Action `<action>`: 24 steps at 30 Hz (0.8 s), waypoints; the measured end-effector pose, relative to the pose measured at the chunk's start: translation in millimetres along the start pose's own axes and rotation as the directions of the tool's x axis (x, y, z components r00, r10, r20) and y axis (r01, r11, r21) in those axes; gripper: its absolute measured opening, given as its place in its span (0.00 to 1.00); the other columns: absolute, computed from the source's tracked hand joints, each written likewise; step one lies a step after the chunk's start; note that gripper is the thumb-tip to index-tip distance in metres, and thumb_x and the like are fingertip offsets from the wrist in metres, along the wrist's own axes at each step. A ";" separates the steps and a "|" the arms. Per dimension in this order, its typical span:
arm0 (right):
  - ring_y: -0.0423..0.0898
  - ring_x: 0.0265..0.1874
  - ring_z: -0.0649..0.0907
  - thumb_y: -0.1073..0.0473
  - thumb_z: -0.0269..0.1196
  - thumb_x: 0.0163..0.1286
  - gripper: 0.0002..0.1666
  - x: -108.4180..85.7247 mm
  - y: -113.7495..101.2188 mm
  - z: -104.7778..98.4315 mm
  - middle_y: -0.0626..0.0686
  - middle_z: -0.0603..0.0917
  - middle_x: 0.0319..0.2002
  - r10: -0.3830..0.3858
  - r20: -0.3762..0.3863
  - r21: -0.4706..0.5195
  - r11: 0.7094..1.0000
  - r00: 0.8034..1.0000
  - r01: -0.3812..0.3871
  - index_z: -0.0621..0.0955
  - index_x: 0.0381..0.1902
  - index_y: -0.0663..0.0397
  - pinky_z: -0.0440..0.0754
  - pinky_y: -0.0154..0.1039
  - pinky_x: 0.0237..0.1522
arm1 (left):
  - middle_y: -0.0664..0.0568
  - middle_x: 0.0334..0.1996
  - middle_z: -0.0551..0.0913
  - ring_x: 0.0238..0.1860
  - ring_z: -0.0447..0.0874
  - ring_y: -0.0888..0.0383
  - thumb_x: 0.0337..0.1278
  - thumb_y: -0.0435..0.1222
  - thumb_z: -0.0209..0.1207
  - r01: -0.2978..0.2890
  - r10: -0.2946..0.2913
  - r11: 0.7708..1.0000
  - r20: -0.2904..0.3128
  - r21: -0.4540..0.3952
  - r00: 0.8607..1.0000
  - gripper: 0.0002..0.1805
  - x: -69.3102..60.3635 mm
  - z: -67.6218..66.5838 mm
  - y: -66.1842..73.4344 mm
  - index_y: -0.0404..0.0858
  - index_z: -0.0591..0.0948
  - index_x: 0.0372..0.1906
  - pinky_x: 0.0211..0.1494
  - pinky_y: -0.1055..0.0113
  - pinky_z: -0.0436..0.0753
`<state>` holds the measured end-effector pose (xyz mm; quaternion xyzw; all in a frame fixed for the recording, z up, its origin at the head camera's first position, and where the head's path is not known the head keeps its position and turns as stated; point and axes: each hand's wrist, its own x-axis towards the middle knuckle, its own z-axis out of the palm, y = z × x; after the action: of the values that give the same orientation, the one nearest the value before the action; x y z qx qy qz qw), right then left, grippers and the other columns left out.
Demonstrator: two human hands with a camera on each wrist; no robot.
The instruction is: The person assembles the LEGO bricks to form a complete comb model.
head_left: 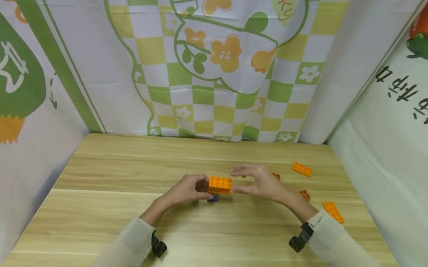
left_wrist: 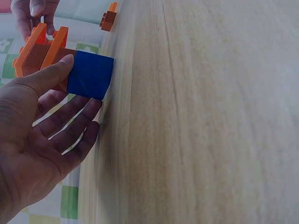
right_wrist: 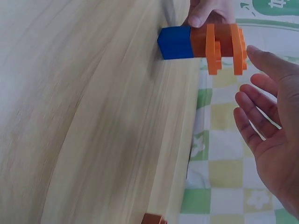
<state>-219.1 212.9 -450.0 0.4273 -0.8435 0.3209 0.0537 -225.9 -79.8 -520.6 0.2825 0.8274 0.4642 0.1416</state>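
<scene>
A stack of toy building bricks stands upright on the wooden table, in front of the person. At its base is a blue brick (left_wrist: pixel 91 74); above it, brown bricks (right_wrist: pixel 199 39) alternate with wide orange plates, and a studded orange plate (head_left: pixel 220 182) tops it. The left hand (head_left: pixel 189 188) grips the stack low on its left side, the thumb lying where brown meets blue. To the right of the stack, the right hand (head_left: pixel 261 184) has its thumb and fingers spread, holding nothing. Its thumb tip is close to the top plate in the right wrist view; contact is unclear.
Two loose orange plates (head_left: pixel 302 169) (head_left: pixel 333 212) lie on the right of the table (head_left: pixel 115 237). Brown bricks (head_left: pixel 304 195) (head_left: pixel 276 176) are near the right forearm, partly hidden by it. Patterned cloth (head_left: pixel 217 107) hangs behind the table's far edge.
</scene>
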 end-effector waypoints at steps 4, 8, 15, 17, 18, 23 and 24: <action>0.58 0.53 0.89 0.60 0.81 0.61 0.23 -7.1 5.8 -3.9 0.58 0.90 0.53 0.016 -0.010 -0.015 1.000 1.000 -0.016 0.90 0.53 0.59 0.87 0.55 0.55 | 0.49 0.47 0.91 0.46 0.90 0.59 0.63 0.38 0.75 0.003 -0.003 1.000 -0.003 -0.002 1.000 0.14 0.0 0.1 0.6 0.39 0.83 0.47 0.51 0.64 0.88; 0.59 0.54 0.88 0.61 0.81 0.61 0.22 -14.3 12.2 -7.4 0.59 0.89 0.53 0.033 -0.015 -0.020 0.999 0.999 -0.033 0.90 0.52 0.60 0.87 0.56 0.56 | 0.50 0.47 0.91 0.46 0.90 0.59 0.63 0.38 0.75 0.006 -0.006 1.000 -0.002 0.002 1.000 0.14 -0.4 0.3 1.1 0.39 0.83 0.47 0.51 0.64 0.88; 0.61 0.56 0.87 0.65 0.81 0.59 0.23 -27.2 24.2 -15.3 0.60 0.89 0.54 0.066 0.004 -0.017 0.998 0.998 -0.066 0.89 0.52 0.61 0.85 0.60 0.58 | 0.50 0.47 0.91 0.46 0.89 0.59 0.64 0.39 0.74 0.007 -0.007 1.000 0.000 0.013 1.000 0.14 -1.3 0.0 0.9 0.39 0.83 0.47 0.50 0.64 0.88; 0.60 0.56 0.86 0.64 0.81 0.60 0.23 -31.3 27.7 -18.3 0.60 0.88 0.55 0.094 0.019 -0.019 0.995 0.995 -0.093 0.89 0.53 0.60 0.86 0.58 0.57 | 0.50 0.47 0.91 0.46 0.89 0.59 0.64 0.39 0.74 0.007 -0.007 1.000 0.000 0.015 1.000 0.14 -1.4 -0.2 1.2 0.39 0.83 0.47 0.50 0.64 0.88; 0.60 0.56 0.87 0.63 0.80 0.60 0.23 -33.3 29.5 -19.8 0.61 0.88 0.55 0.106 0.027 -0.016 0.994 0.994 -0.106 0.89 0.53 0.60 0.87 0.55 0.54 | 0.50 0.47 0.91 0.46 0.89 0.59 0.64 0.39 0.74 0.006 -0.006 1.000 0.001 0.016 1.000 0.14 -1.4 -0.2 1.2 0.40 0.83 0.48 0.50 0.64 0.88; 0.58 0.52 0.87 0.63 0.80 0.60 0.23 -42.4 38.9 -26.5 0.61 0.88 0.56 0.144 0.043 -0.033 0.989 0.989 -0.142 0.89 0.54 0.59 0.88 0.47 0.43 | 0.51 0.47 0.91 0.46 0.89 0.59 0.64 0.39 0.74 0.008 -0.008 1.000 0.004 0.019 1.000 0.14 -1.7 -0.3 1.3 0.40 0.83 0.48 0.50 0.64 0.88; 0.59 0.52 0.87 0.64 0.80 0.60 0.23 -44.0 41.1 -27.5 0.62 0.88 0.56 0.142 0.041 -0.039 0.989 0.989 -0.140 0.89 0.54 0.60 0.89 0.49 0.44 | 0.50 0.47 0.91 0.46 0.89 0.59 0.64 0.39 0.74 0.008 -0.008 1.000 0.004 0.017 1.000 0.14 -1.8 -0.3 1.3 0.39 0.84 0.49 0.50 0.64 0.88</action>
<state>-227.5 276.9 -464.8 0.3725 -0.8782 0.2994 0.0200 -224.1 -80.5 -519.3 0.2813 0.8322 0.4560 0.1430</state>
